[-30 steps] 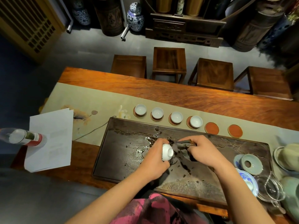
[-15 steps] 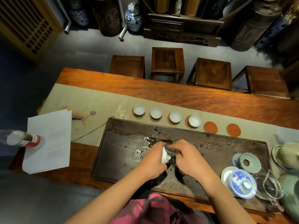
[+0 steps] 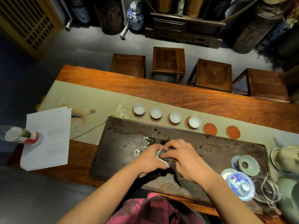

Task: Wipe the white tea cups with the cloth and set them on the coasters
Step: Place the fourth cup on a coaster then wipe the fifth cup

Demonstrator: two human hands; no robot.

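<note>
Over the tea tray (image 3: 123, 152), your left hand (image 3: 149, 160) grips a white tea cup (image 3: 160, 156); your right hand's (image 3: 186, 160) fingers (image 3: 169, 145) pinch the dark cloth (image 3: 166, 153) into it.

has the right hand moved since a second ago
Yes. The right hand has shifted toward the left hand across the tea tray, pressing the cloth onto the cup.

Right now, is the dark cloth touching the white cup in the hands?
Touching: the head view shows the cloth pressed over the cup.
</note>
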